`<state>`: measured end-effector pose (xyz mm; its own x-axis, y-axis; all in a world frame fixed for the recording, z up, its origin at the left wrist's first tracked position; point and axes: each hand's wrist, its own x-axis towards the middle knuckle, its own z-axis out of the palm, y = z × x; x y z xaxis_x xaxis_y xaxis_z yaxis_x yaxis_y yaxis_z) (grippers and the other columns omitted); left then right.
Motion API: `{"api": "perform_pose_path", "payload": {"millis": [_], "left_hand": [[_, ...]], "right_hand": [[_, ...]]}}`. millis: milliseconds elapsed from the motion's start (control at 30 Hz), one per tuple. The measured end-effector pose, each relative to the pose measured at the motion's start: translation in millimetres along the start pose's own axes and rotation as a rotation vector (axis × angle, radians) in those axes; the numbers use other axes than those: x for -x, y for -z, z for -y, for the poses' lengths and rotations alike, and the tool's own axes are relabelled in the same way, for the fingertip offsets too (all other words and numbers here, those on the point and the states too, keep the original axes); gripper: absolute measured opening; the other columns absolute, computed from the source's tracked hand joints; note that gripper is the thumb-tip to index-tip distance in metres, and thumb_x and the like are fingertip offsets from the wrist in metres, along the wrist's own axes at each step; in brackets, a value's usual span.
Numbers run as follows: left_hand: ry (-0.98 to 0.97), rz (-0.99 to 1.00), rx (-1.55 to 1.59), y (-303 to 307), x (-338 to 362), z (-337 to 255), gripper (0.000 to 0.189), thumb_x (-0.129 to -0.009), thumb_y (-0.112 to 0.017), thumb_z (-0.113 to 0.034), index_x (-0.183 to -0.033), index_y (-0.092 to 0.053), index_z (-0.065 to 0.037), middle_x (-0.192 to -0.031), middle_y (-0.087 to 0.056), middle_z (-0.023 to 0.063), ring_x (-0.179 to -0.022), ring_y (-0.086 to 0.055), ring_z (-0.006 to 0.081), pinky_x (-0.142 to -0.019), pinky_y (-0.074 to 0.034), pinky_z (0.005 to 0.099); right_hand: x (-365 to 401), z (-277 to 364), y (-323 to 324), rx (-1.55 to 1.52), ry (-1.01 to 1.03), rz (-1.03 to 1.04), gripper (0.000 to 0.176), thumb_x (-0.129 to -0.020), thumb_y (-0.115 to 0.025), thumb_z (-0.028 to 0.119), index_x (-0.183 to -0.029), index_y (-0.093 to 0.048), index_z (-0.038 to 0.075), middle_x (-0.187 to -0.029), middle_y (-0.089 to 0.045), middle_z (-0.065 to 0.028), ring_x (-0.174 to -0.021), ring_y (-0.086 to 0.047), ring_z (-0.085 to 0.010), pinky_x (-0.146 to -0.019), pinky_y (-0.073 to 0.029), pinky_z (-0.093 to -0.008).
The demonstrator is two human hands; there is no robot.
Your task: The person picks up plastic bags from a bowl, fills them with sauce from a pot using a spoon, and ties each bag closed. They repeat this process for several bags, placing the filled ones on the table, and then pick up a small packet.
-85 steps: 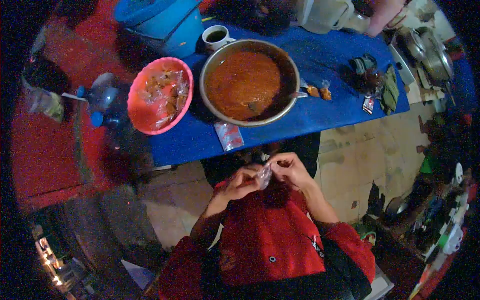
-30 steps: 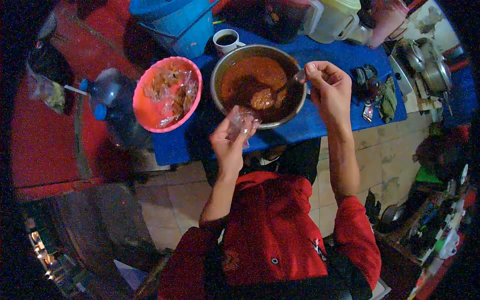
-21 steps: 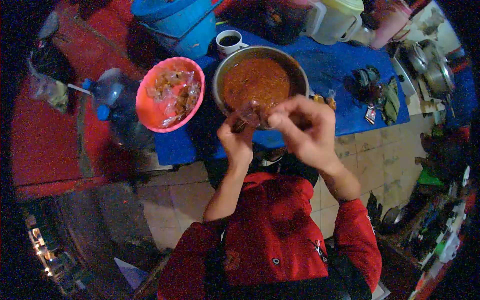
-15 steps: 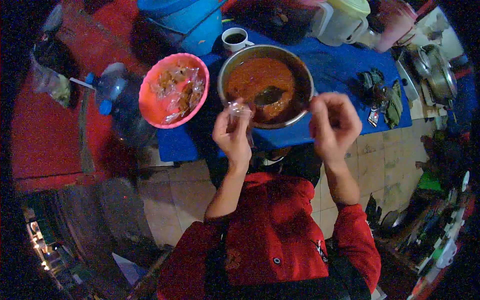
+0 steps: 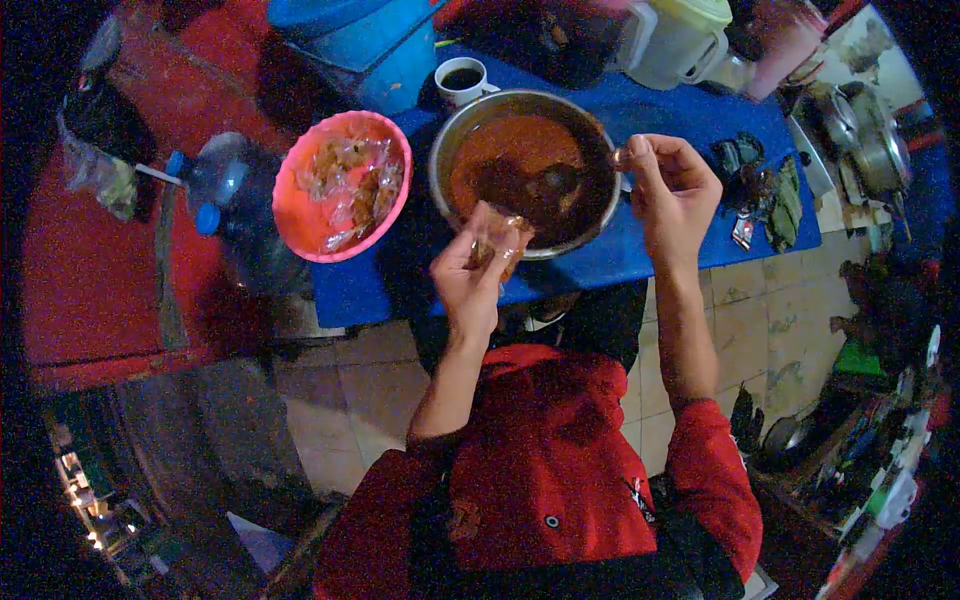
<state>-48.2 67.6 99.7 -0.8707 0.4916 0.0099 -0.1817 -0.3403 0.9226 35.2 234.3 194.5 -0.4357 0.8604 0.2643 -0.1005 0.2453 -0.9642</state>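
My left hand (image 5: 466, 280) is closed around a small clear plastic bag (image 5: 497, 232), with some brown sauce showing inside it. It holds the bag over the near left rim of a round metal pot (image 5: 437, 170). Reddish-brown sauce (image 5: 520, 135) fills much of the pot. A ladle (image 5: 553, 182) is in the pot, its bowl dark and blurred. At the right rim, my right hand (image 5: 677, 200) has its fingers pinched on the ladle's handle end.
A pink basin (image 5: 290, 215) of filled plastic bags (image 5: 350, 175) sits left of the pot. Behind stand a cup of dark liquid (image 5: 462, 80) and a blue bucket (image 5: 365, 70). Dark crumpled items (image 5: 765, 185) lie at the right of the blue-covered table (image 5: 690, 125). A large bottle (image 5: 225, 170) is at left.
The bag in my left hand now shows brown sauce and sits slightly lower right. My right hand has risen, and the ladle bowl has shifted up and right within the pot.
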Motion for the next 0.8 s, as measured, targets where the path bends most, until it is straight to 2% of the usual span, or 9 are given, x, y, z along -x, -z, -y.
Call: {"api": "perform_pose_path", "payload": {"millis": [167,267,367,433,500,567,667,733,800], "left_hand": [[0.001,-0.067,-0.275,-13.3,0.9,-11.7,0.034,-0.086,-0.065,-0.006,-0.119,-0.060,0.000,-0.093,-0.067,0.0057,-0.078,-0.065,0.0141,-0.072,-0.054,0.0257],[-0.118,-0.119,-0.318,-10.9,-5.1,-0.3,0.031,-0.087,-0.063,-0.005,-0.117,-0.062,0.000,-0.090,-0.067,0.0040,-0.079,-0.064,0.0120,-0.072,-0.053,0.0247],[-0.260,-0.218,-0.221,-3.2,-10.0,5.8,0.034,-0.087,-0.063,-0.005,-0.120,-0.059,-0.001,-0.092,-0.067,0.0064,-0.083,-0.064,0.0135,-0.073,-0.053,0.0253],[-0.077,-0.157,0.122,-2.5,-7.9,-6.3,0.035,-0.089,-0.058,-0.003,-0.124,-0.055,-0.001,-0.105,-0.064,0.0101,-0.091,-0.063,0.0167,-0.075,-0.054,0.0272],[-0.056,-0.146,0.260,4.8,-6.3,-8.6,0.032,-0.089,-0.060,-0.004,-0.121,-0.055,0.000,-0.110,-0.063,0.0098,-0.096,-0.063,0.0207,-0.080,-0.053,0.0337],[0.109,0.002,0.500,18.8,-3.2,-1.3,0.038,-0.089,-0.062,-0.011,-0.124,-0.052,-0.004,-0.121,-0.058,0.0083,-0.106,-0.057,0.0207,-0.085,-0.050,0.0360],[0.115,0.151,0.586,25.5,6.2,8.8,0.039,-0.086,-0.067,-0.018,-0.120,-0.052,-0.007,-0.123,-0.055,0.0060,-0.110,-0.054,0.0238,-0.084,-0.047,0.0348],[0.148,0.191,0.698,18.3,16.3,4.1,0.034,-0.084,-0.069,-0.017,-0.111,-0.052,-0.007,-0.116,-0.057,0.0075,-0.108,-0.055,0.0264,-0.083,-0.049,0.0354],[0.173,0.239,0.685,17.4,22.4,10.1,0.034,-0.083,-0.069,-0.015,-0.111,-0.052,-0.007,-0.113,-0.058,0.0083,-0.107,-0.056,0.0266,-0.082,-0.050,0.0355]], "right_hand": [[33.6,28.7,-6.6,0.041,-0.005,0.168,0.012,-0.084,-0.070,0.013,-0.085,-0.067,0.001,-0.075,-0.068,-0.0025,-0.064,-0.060,-0.0067,-0.058,-0.047,-0.0222],[56.4,40.5,-2.0,0.159,0.140,0.295,0.009,-0.082,-0.071,0.010,-0.084,-0.067,0.002,-0.074,-0.067,-0.0035,-0.062,-0.061,-0.0076,-0.055,-0.047,-0.0218],[61.3,23.7,-0.7,0.027,0.150,0.045,0.009,-0.083,-0.070,0.009,-0.084,-0.066,0.001,-0.071,-0.066,-0.0027,-0.055,-0.058,-0.0083,-0.050,-0.044,-0.0212],[54.9,19.5,3.9,-0.076,-0.061,-0.061,0.008,-0.088,-0.065,0.010,-0.088,-0.062,0.003,-0.066,-0.060,-0.0006,-0.046,-0.050,-0.0052,-0.042,-0.040,-0.0214],[49.0,-3.5,14.4,-0.084,-0.167,-0.066,0.010,-0.089,-0.064,0.012,-0.090,-0.062,0.003,-0.068,-0.060,-0.0011,-0.048,-0.049,-0.0048,-0.042,-0.041,-0.0218],[53.4,-39.4,20.2,-0.081,-0.165,-0.053,0.009,-0.089,-0.063,0.012,-0.091,-0.062,0.004,-0.070,-0.060,-0.0010,-0.049,-0.049,-0.0052,-0.042,-0.041,-0.0215],[70.8,-52.7,18.6,0.478,0.154,-0.096,0.018,-0.084,-0.068,0.010,-0.100,-0.062,0.002,-0.082,-0.062,-0.0063,-0.068,-0.057,-0.0137,-0.061,-0.046,-0.0268],[86.5,-46.5,12.1,0.510,0.256,0.019,0.018,-0.082,-0.068,0.010,-0.099,-0.064,0.002,-0.086,-0.062,-0.0110,-0.079,-0.059,-0.0221,-0.071,-0.046,-0.0313],[102.0,-39.1,4.7,0.225,0.079,0.290,0.015,-0.082,-0.068,0.012,-0.094,-0.066,0.003,-0.086,-0.061,-0.0125,-0.083,-0.059,-0.0252,-0.074,-0.046,-0.0328]]}}
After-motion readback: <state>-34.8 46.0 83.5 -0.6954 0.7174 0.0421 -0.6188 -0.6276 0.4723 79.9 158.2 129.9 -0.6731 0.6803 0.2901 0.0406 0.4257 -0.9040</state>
